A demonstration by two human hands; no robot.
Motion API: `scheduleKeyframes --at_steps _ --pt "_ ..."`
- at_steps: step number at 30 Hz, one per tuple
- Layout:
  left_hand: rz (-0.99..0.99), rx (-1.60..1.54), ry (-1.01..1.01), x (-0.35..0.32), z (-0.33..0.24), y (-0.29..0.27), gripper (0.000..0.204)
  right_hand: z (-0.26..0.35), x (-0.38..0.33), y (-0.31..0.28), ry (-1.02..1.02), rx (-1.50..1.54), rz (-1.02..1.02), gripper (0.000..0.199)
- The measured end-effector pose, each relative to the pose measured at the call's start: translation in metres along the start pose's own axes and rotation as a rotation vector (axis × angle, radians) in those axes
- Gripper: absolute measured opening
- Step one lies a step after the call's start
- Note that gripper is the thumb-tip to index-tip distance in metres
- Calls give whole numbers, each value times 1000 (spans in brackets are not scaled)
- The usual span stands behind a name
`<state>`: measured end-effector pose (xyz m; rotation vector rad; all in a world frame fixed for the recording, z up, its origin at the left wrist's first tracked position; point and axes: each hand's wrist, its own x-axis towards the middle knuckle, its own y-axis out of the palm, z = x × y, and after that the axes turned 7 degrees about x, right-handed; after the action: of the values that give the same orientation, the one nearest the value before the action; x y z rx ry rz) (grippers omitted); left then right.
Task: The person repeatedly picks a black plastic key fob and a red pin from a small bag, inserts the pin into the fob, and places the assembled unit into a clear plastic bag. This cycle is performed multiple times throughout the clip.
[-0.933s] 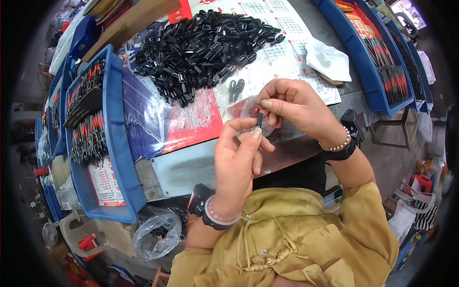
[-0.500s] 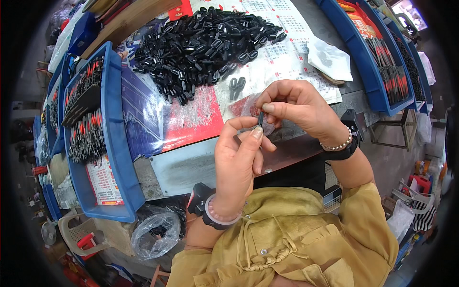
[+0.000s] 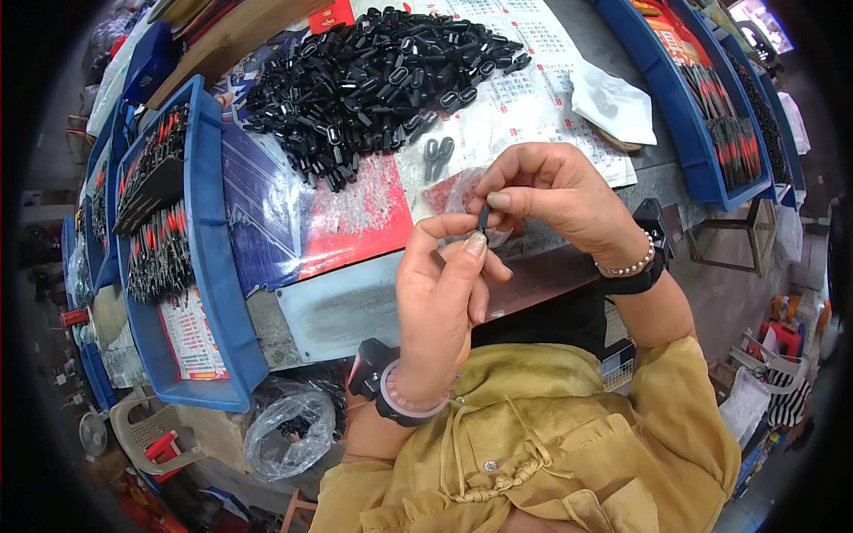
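Note:
Between both hands, above the table's near edge, is a small dark elongated piece (image 3: 482,218). My left hand (image 3: 440,289) pinches its lower end between thumb and forefinger. At its upper end, the fingers of my right hand (image 3: 544,191) are closed, partly hiding it. Behind my hands lies a clear plastic bag (image 3: 462,191) with something red by it. Two black oval-ended pieces (image 3: 438,151) rest side by side just beyond. Farther back a large heap of similar glossy black pieces (image 3: 373,84) covers printed sheets.
A blue bin (image 3: 213,266) with black-and-red items in rows stands at the left, another blue bin (image 3: 657,98) at the right. A white bag (image 3: 613,107) lies right of the heap. Below the table's left edge hangs a clear plastic bag (image 3: 289,435).
Both hands stay nearly in place, still pinching the small dark piece. My right hand has shifted very slightly upward.

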<state>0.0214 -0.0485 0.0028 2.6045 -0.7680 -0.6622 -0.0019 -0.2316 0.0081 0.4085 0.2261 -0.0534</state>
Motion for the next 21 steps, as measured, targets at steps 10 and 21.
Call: scheduleKeyframes --at_steps 10,21 --pt "7 -22 -16 -2 0 -2 20 -1 0 1 19 -114 -41 21" --pt "18 -26 -27 -4 1 -4 19 2 -7 4 -115 -355 -76 19"
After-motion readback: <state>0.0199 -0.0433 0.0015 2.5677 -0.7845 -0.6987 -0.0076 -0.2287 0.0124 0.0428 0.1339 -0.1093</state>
